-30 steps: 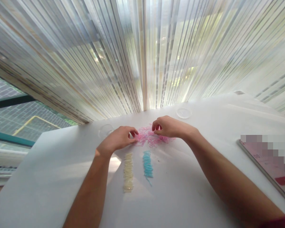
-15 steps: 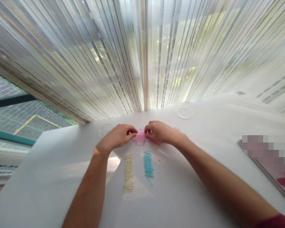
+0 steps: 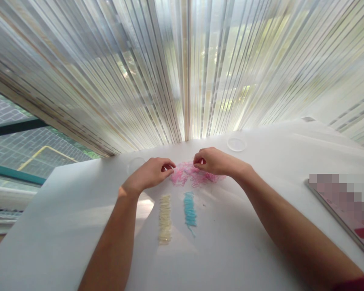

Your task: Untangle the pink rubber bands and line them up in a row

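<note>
White desk (image 3: 230, 242) by a striped curtain (image 3: 182, 68). Left hand (image 3: 148, 174) and right hand (image 3: 216, 162) pinch fingers on the pink thread pile (image 3: 189, 176), apparently teasing strands loose; yellow row (image 3: 164, 218) and blue row (image 3: 189, 209) lie nearer, sorted by colour.

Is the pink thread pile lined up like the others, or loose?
Loose: the pink pile sprawls tangled between both hands, unlike the tidy blue row.

Two strand rows (image 3: 164, 218) (image 3: 189, 209) are laid side by side on the table (image 3: 230, 250), nearer than the tangled pile (image 3: 190, 176). A lid (image 3: 236, 144) lies behind, right.
</note>
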